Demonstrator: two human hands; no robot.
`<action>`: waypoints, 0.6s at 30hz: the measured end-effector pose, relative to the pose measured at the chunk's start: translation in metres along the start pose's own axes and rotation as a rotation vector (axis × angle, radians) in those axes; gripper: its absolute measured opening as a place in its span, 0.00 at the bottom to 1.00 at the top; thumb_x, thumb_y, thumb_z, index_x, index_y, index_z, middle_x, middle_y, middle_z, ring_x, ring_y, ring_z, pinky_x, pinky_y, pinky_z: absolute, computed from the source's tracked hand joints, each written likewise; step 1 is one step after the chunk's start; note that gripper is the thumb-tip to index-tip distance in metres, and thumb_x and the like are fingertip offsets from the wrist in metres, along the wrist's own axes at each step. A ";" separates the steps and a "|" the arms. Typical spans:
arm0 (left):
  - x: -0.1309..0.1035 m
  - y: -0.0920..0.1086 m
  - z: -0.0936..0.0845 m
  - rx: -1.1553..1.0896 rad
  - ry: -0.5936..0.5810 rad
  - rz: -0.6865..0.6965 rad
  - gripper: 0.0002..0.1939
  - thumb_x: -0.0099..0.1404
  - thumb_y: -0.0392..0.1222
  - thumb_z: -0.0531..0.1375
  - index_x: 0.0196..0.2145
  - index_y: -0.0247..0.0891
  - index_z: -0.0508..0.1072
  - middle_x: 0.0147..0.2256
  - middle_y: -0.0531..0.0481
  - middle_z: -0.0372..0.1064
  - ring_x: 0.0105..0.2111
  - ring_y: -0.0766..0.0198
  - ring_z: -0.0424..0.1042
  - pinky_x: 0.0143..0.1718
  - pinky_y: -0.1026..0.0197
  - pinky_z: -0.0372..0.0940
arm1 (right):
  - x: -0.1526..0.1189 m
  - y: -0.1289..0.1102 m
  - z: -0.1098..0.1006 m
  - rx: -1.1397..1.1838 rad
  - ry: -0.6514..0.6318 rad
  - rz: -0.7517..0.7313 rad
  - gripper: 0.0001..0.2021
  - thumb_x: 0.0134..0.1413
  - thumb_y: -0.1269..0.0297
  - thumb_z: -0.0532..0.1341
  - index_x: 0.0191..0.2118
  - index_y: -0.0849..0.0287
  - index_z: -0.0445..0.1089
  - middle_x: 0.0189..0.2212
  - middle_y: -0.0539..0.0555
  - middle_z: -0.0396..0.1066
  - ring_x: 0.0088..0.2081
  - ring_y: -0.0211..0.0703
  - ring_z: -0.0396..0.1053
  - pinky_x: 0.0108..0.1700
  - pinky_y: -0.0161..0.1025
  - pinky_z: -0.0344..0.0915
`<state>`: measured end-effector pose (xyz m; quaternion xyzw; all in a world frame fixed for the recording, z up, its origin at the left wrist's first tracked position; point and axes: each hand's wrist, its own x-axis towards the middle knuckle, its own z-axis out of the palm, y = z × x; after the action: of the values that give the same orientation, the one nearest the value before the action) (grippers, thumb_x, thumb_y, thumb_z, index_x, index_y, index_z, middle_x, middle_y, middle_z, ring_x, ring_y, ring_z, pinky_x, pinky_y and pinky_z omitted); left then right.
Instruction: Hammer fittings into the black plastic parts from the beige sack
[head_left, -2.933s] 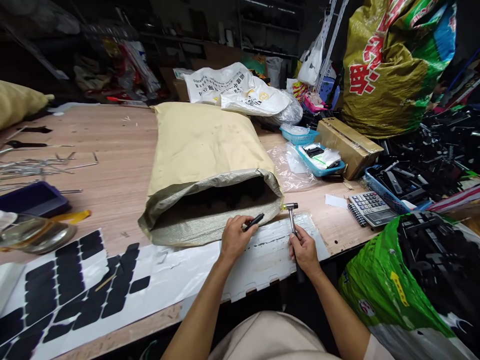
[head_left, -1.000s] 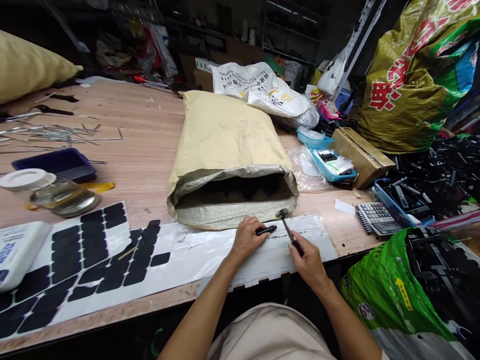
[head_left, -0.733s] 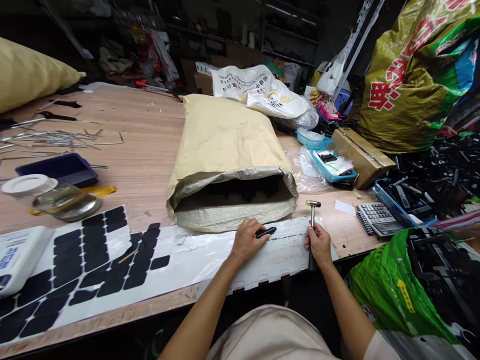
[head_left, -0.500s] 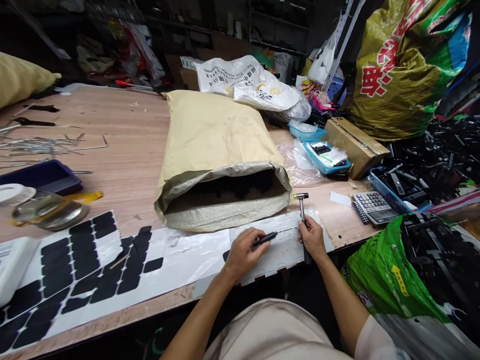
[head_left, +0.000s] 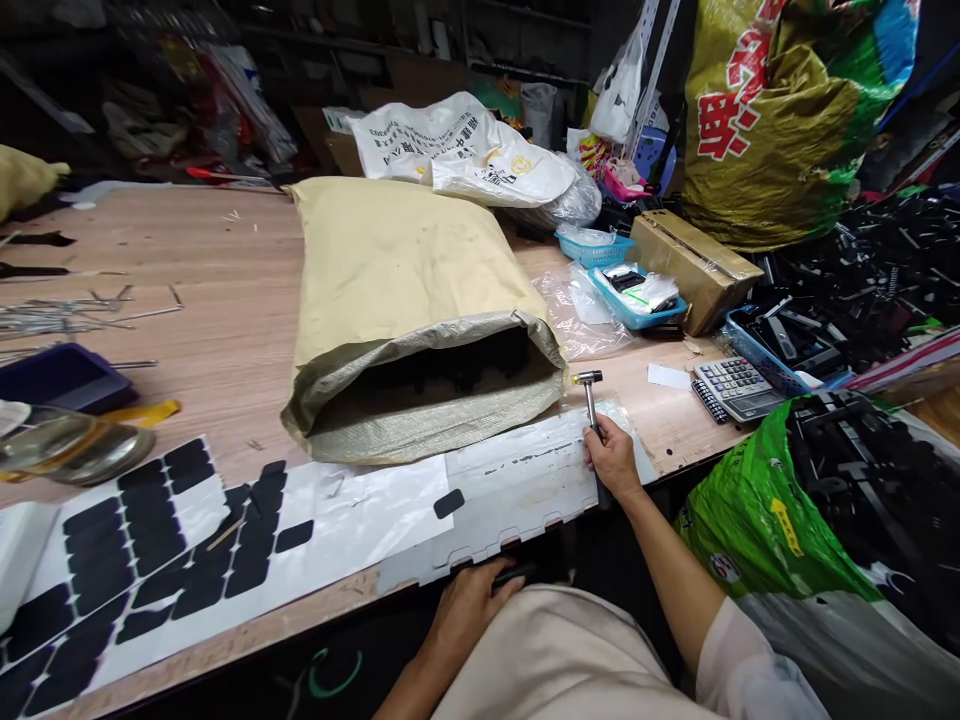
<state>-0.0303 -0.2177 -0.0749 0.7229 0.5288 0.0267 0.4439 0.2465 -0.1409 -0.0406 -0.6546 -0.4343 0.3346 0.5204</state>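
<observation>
My right hand [head_left: 616, 460] is closed around the dark handle of a small hammer [head_left: 591, 400], its metal head upward, a yellow face to the left and a black one to the right. It is above the grey-white board [head_left: 517, 480] at the table's front. Below the table edge, close to my lap, my left hand [head_left: 466, 605] is closed on a slim black part [head_left: 514, 576]; its far end and some of my fingers are hidden. A single black rounded sticker [head_left: 449, 503] lies between the white sheet and the board.
An open beige sack [head_left: 420, 260] with dark contents fills the table's middle. At left lie sheets of black stickers [head_left: 150, 520] and metal rods [head_left: 67, 315]. To the right are a calculator [head_left: 739, 388], blue baskets [head_left: 637, 310] and a green bag [head_left: 742, 490] of black parts.
My left hand has moved from above the board down toward my lap, keeping the black part. The black sticker beneath it is now uncovered. My right hand still holds the hammer, and the view has shifted.
</observation>
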 end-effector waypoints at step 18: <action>0.076 0.099 -0.104 -0.142 0.011 0.369 0.18 0.68 0.54 0.58 0.43 0.40 0.80 0.36 0.49 0.77 0.35 0.59 0.73 0.37 0.61 0.65 | -0.001 0.001 0.001 -0.030 -0.008 -0.008 0.17 0.59 0.55 0.59 0.49 0.60 0.73 0.21 0.46 0.67 0.18 0.37 0.66 0.21 0.32 0.65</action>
<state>0.0229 -0.0986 0.0217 0.7741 0.3868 0.1489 0.4785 0.2455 -0.1415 -0.0417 -0.6593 -0.4441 0.3284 0.5102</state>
